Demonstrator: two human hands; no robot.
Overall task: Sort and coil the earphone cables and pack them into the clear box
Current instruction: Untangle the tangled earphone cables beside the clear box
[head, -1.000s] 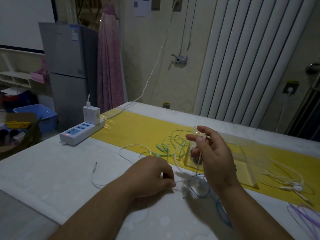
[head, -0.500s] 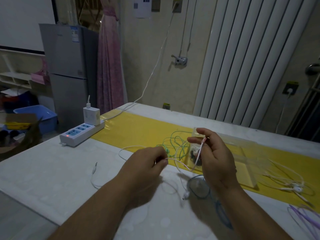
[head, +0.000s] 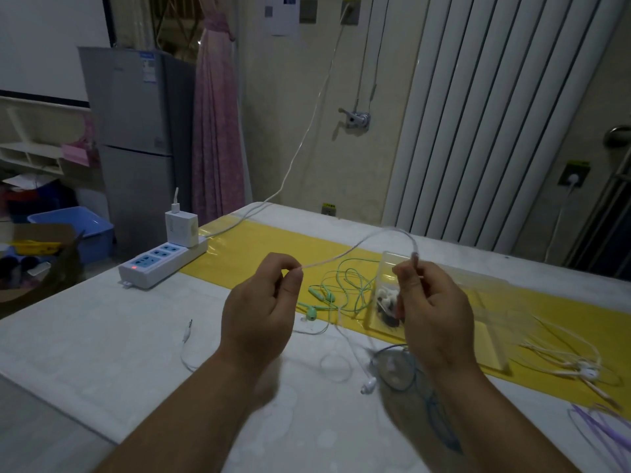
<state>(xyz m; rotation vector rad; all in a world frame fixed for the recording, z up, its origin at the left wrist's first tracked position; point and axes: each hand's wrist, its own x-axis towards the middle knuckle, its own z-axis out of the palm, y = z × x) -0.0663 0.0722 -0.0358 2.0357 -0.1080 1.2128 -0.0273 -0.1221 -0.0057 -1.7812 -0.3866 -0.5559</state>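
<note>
My left hand [head: 259, 312] and right hand [head: 430, 312] pinch one white cable [head: 358, 249] above the table [head: 102, 353]. Four lie loose: green cable [head: 348, 285], blue cable [head: 399, 370], white set [head: 573, 363], purple cable [head: 601, 428]. One clear box [head: 491, 322] sits mid-table behind my right hand.

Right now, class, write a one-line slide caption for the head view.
Left hand and right hand pinch a white earphone cable arched between them, green earphones and clear box lying beyond.

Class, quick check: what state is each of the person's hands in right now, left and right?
Left hand: closed, pinching the white earphone cable.
Right hand: closed, pinching the same cable further along.
</note>
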